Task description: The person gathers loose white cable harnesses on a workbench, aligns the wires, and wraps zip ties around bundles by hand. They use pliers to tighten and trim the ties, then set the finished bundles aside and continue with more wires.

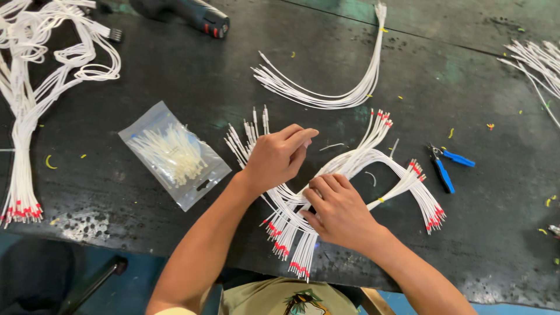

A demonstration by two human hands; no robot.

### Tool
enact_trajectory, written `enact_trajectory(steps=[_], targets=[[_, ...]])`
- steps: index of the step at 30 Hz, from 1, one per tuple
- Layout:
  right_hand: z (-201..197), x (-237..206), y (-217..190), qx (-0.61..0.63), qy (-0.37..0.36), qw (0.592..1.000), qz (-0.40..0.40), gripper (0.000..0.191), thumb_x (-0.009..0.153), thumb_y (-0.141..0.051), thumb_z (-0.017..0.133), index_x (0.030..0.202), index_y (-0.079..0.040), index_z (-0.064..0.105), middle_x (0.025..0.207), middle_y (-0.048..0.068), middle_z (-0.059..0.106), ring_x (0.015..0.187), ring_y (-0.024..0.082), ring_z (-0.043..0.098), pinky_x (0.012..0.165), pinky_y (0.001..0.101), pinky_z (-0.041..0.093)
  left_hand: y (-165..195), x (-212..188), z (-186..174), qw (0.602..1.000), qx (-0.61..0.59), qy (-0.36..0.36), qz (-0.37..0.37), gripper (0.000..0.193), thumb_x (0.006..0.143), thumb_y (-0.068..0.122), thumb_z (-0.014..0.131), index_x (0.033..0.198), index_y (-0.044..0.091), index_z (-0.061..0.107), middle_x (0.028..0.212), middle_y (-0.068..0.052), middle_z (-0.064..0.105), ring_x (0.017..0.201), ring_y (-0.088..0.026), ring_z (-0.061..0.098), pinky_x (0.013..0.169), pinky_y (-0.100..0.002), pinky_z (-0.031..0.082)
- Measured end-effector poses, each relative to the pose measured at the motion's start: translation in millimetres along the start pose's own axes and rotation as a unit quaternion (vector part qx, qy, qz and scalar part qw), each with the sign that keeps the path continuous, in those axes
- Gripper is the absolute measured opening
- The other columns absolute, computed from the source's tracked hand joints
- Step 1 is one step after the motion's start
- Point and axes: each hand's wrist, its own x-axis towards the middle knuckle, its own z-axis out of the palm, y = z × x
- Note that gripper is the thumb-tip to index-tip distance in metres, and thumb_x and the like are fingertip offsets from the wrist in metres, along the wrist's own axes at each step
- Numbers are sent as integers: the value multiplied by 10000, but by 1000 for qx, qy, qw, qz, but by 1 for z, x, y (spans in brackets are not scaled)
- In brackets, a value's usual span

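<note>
Nearest, at six o'clock, the right hand [341, 213] is pinching the white red-tipped wire bundle [356, 166] on the black desk [192, 87]; the left hand [277, 157] is clenching strands above. Loose ends at twelve could be tangling, I judge.

bare forearms, olive tee w/ graphic print.

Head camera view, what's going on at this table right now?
A person is working with both bare hands on a crossed bunch of white wires with red tips lying on a dark table. The left hand and right hand both press on the bunch where it crosses. A bag of white cable ties lies left, blue-handled cutters right.
</note>
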Motion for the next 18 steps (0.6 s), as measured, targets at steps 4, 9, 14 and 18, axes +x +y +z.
enact_trajectory(steps=[4, 9, 14, 18], targets=[[12, 20, -9, -31, -35, 999, 23, 318, 763, -194, 765, 990, -8, 643, 937, 117, 571, 925, 307, 572, 801, 431, 446, -12, -13, -8, 999, -18, 15, -21, 281, 908, -13, 640, 1180, 49, 670, 959, -55, 690, 734, -250, 708, 624, -358, 562], [19, 32, -10, -82, -46, 995, -34, 224, 731, -86, 732, 926, -38, 633, 910, 79, 566, 897, 258, 592, 806, 396, 466, -16, -15, -20, 996, -57, 45, -49, 262, 936, -20, 631, 1184, 53, 677, 959, -43, 703, 698, -204, 700, 601, -311, 548], [8, 42, -2, 98, 33, 994, 27, 207, 689, -35, 698, 870, -31, 597, 807, 101, 590, 768, 293, 607, 678, 401, 476, -9, -12, -35, 964, -208, 113, -119, 245, 995, -26, 560, 1211, 28, 663, 978, -73, 698, 664, -124, 685, 571, -246, 533], [-12, 38, 5, 197, 15, 951, 236, 123, 854, -44, 665, 962, -14, 614, 609, 94, 593, 491, 239, 594, 506, 365, 451, -6, -17, -43, 932, -242, 253, -91, 180, 1039, 15, 571, 1190, 14, 668, 929, -89, 683, 692, -110, 652, 620, -267, 528]])
